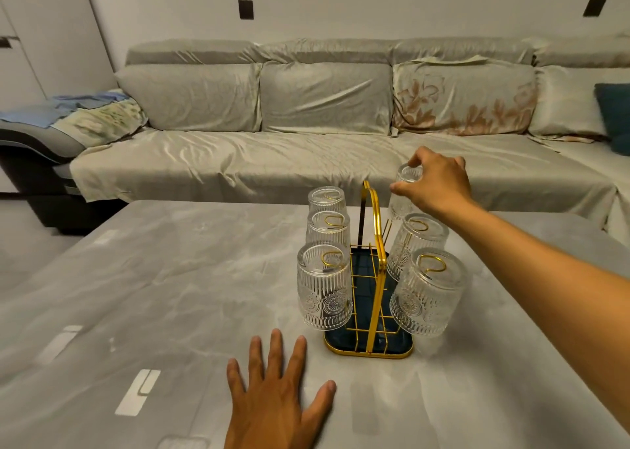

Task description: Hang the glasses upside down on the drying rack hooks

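Observation:
A gold wire drying rack with a dark blue tray base stands on the grey marble table. Three ribbed clear glasses hang upside down on its left hooks, the nearest glass in front. Two more hang on the right, the near right glass in front. My right hand grips the base of the far right glass, upside down at the rack's back right hook. My left hand lies flat on the table, fingers spread, in front of the rack.
A long sofa covered with a pale sheet runs behind the table. Folded cloths lie on its left arm. A dark teal cushion sits at the far right.

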